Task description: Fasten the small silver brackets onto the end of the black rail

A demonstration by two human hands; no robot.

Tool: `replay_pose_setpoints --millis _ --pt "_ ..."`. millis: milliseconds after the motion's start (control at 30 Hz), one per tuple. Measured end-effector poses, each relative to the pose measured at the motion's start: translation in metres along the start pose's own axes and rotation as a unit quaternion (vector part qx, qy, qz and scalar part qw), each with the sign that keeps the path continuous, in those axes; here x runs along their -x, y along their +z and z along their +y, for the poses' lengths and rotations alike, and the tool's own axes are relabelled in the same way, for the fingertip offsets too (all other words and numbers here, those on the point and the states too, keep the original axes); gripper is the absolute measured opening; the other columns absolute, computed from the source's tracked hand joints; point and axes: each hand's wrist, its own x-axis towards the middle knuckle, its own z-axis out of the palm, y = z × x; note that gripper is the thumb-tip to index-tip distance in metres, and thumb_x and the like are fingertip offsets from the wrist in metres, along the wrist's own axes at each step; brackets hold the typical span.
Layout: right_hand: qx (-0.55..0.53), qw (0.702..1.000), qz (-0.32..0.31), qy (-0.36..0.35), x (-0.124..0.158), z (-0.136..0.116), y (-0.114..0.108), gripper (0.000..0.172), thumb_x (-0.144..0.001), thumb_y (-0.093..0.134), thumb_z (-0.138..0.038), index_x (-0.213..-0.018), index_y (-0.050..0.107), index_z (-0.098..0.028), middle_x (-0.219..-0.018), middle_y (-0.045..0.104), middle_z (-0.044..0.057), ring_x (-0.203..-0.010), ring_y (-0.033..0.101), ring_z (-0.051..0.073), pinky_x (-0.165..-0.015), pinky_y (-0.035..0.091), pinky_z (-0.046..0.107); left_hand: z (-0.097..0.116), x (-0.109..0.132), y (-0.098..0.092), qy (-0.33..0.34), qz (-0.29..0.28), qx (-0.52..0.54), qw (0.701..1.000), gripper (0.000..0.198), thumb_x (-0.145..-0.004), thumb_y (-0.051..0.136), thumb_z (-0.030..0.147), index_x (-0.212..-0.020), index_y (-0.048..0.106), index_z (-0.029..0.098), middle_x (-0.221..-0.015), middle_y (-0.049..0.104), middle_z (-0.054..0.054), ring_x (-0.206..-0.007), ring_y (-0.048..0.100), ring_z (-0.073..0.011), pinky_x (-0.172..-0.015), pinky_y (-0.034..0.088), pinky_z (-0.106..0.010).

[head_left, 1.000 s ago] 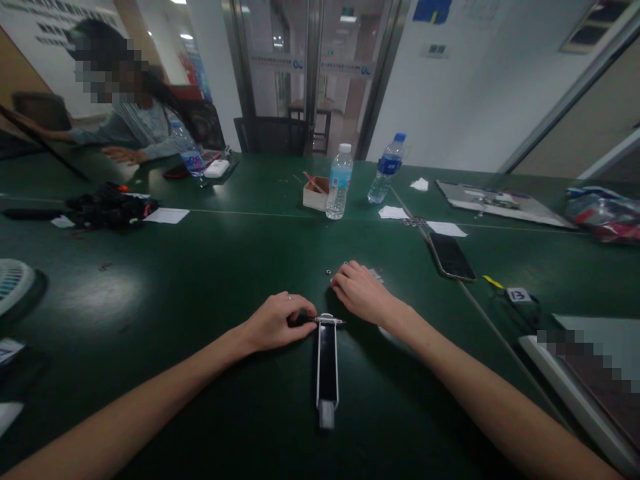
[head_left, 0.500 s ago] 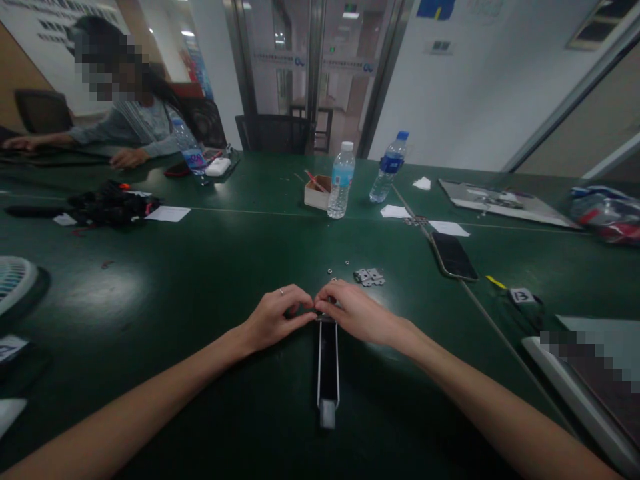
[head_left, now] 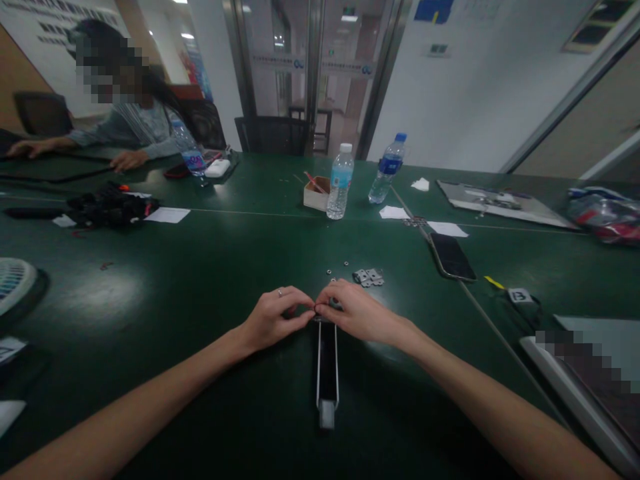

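My left hand and my right hand meet fingertip to fingertip at the far end of a long, narrow device. It has a dark face, pale edges and a light tab at its near end, and lies on the green table. Both hands are closed in a pinch; what sits between the fingers is too small and too covered to make out. Just beyond my right hand lie several small metal plates with holes. Tiny nut-like rings are scattered beside them.
Two water bottles, one white-capped and one blue-capped, stand behind a small open box. A phone lies to the right, near a laptop-like slab. Across the table sits another person by black cables.
My fingertips have shifted slightly and pressed closer together over the device's far end. The device and the small parts stay where they were.
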Motion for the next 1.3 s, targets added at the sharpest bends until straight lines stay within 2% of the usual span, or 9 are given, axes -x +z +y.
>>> replay_pose_setpoints --millis 267,400,467,567,667,900,1067,1300 --pt "0.006 1.000 0.007 -0.023 0.000 0.007 0.003 0.022 -0.092 0.050 -0.025 -0.094 0.069 -0.014 -0.090 0.067 0.007 -0.087 0.057 0.017 -0.079 0.042 0.030 0.000 0.000 0.000 -0.026 -0.023 -0.021 0.999 0.013 -0.087 0.059 0.024 -0.095 0.065 0.015 -0.084 0.064 -0.003 -0.061 0.051 -0.0106 -0.060 0.044 -0.023" --pt "0.049 0.999 0.007 -0.015 0.004 0.010 -0.008 0.023 -0.092 0.049 -0.027 -0.094 0.069 -0.015 -0.093 0.066 0.007 -0.089 0.057 0.019 -0.081 0.042 0.033 -0.001 0.000 0.000 -0.057 -0.029 -0.009 0.998 0.014 -0.086 0.060 0.025 -0.094 0.066 0.016 -0.089 0.062 -0.004 -0.058 0.049 -0.0088 -0.055 0.043 -0.021" --pt "0.077 0.997 -0.025 0.002 0.008 0.011 -0.018 0.021 -0.091 0.051 -0.027 -0.095 0.069 -0.016 -0.093 0.066 0.007 -0.088 0.058 0.019 -0.079 0.042 0.033 -0.001 0.000 0.000 -0.070 -0.035 -0.002 0.997 0.014 -0.084 0.061 0.025 -0.093 0.067 0.016 -0.088 0.061 -0.004 -0.057 0.048 -0.0085 -0.054 0.043 -0.021" --pt "0.114 0.986 -0.116 0.042 0.015 0.013 -0.029 0.017 -0.086 0.057 -0.024 -0.097 0.069 -0.016 -0.092 0.067 0.007 -0.087 0.059 0.021 -0.073 0.044 0.033 -0.001 -0.002 -0.001 -0.082 -0.043 0.008 0.996 0.014 -0.082 0.063 0.023 -0.093 0.068 0.015 -0.087 0.061 -0.003 -0.057 0.048 -0.0089 -0.054 0.043 -0.021" --pt "0.120 0.976 -0.172 0.054 0.019 0.014 -0.031 0.017 -0.084 0.059 -0.020 -0.097 0.069 -0.018 -0.090 0.067 0.006 -0.082 0.060 0.019 -0.068 0.044 0.031 0.000 -0.003 -0.003 -0.091 -0.054 0.018 0.994 0.014 -0.081 0.065 0.022 -0.092 0.068 0.015 -0.085 0.060 -0.003 -0.057 0.048 -0.0090 -0.054 0.042 -0.021" --pt "0.114 0.979 -0.164 0.025 0.016 0.015 -0.022 0.014 -0.086 0.056 -0.021 -0.090 0.069 -0.017 -0.078 0.065 0.004 -0.068 0.057 0.014 -0.061 0.042 0.028 0.001 -0.005 -0.005 -0.098 -0.073 0.032 0.992 0.014 -0.081 0.065 0.024 -0.090 0.069 0.014 -0.083 0.060 -0.004 -0.057 0.048 -0.0091 -0.052 0.041 -0.021" --pt "0.108 0.977 -0.179 0.035 0.015 0.020 -0.022 0.014 -0.085 0.055 -0.019 -0.083 0.068 -0.016 -0.074 0.065 0.003 -0.061 0.054 0.012 -0.056 0.040 0.025 0.000 -0.005 -0.004 -0.098 -0.073 0.044 0.992 0.014 -0.080 0.065 0.024 -0.090 0.069 0.014 -0.083 0.060 -0.004 -0.058 0.048 -0.0092 -0.053 0.042 -0.021" --pt "0.110 0.977 -0.178 0.039 0.015 0.026 -0.020 0.014 -0.085 0.055 -0.021 -0.084 0.068 -0.016 -0.073 0.065 0.002 -0.060 0.055 0.011 -0.057 0.040 0.026 -0.003 -0.004 -0.001 -0.098 -0.095 0.050 0.989 0.014 -0.082 0.065 0.022 -0.093 0.069 0.015 -0.084 0.059 -0.003 -0.058 0.048 -0.0097 -0.054 0.041 -0.021"
